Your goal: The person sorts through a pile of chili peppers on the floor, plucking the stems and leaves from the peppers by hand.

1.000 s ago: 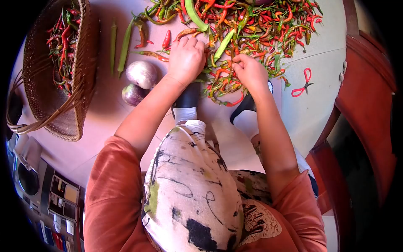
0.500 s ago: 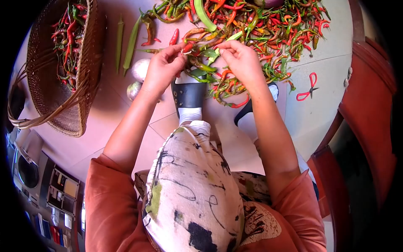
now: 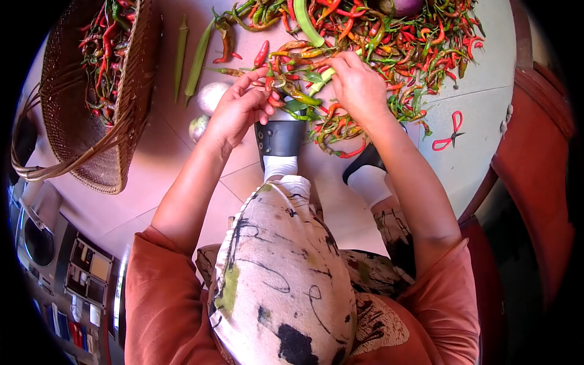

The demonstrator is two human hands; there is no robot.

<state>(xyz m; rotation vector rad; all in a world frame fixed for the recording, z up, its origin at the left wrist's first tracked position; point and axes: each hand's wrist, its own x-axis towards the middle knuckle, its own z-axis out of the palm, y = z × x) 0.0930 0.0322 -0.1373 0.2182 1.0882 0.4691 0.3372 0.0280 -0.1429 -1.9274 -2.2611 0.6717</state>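
Many red and green chili peppers point(image 3: 407, 48) lie spread over the floor ahead. My left hand point(image 3: 240, 109) has its fingers curled against a bunch of peppers point(image 3: 289, 88) with green leaves, a red pepper between thumb and fingers. Over the right side of that bunch, my right hand point(image 3: 359, 85) is closed with its fingertips down on the peppers; what it pinches is too small to make out. A pale green okra pod point(image 3: 321, 81) lies between the hands. Two round eggplants point(image 3: 213, 98) are just left of my left hand.
A woven basket point(image 3: 67, 121) with chili peppers stands at the left, beside two okra pods point(image 3: 198, 61). Red-handled scissors point(image 3: 449, 134) lie at the right, near reddish wooden furniture point(image 3: 535, 140). A dark purple eggplant point(image 3: 404, 6) sits at the top. Both feet are below the peppers.
Both hands were lower over the pile one second ago; my left hand has since moved left and down and now holds a bunch of peppers. My right hand has shifted slightly right since half a second ago.
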